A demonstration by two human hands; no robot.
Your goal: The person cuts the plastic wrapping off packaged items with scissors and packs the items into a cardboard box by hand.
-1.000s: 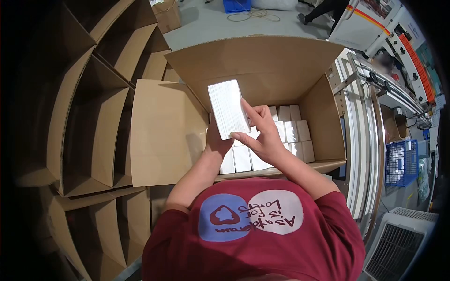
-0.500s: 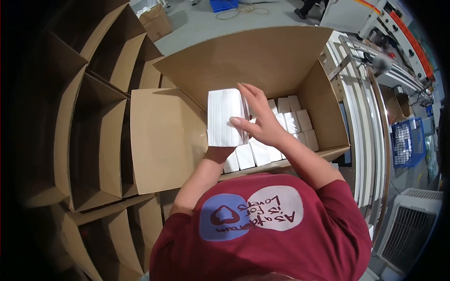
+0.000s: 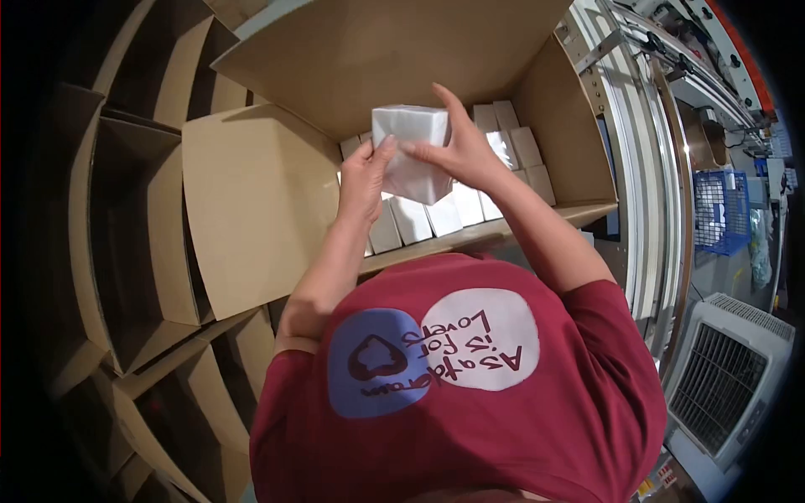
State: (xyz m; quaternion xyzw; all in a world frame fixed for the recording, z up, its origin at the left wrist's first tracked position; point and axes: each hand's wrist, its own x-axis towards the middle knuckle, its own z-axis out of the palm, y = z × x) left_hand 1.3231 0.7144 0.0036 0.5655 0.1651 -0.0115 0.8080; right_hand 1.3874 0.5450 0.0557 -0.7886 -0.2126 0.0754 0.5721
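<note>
A white, block-shaped napkin pack (image 3: pixel 415 172) in shiny clear wrap is held up over the large open cardboard box (image 3: pixel 394 63). On its left side my left hand (image 3: pixel 365 180) is closed, the thumb on the near face. My right hand (image 3: pixel 467 151) grips the other side, with its thumb pressed across the front and a finger reaching up past the top edge. Below and behind the hands, similar white packs (image 3: pixel 442 215) stand in rows inside the box. The held pack hides part of these rows.
To my left, open empty-looking cardboard boxes (image 3: pixel 126 210) are stacked, and a box flap (image 3: pixel 251 201) folds outward beside them. Along the right runs a metal-railed conveyor (image 3: pixel 641 193). Farther right are a blue basket (image 3: pixel 721 210) and a grey air cooler (image 3: pixel 721 377).
The napkin pack has been turned, so a smooth wrapped face shows instead of the layered edges. My left hand has come from beneath to its left side. The view has shifted.
</note>
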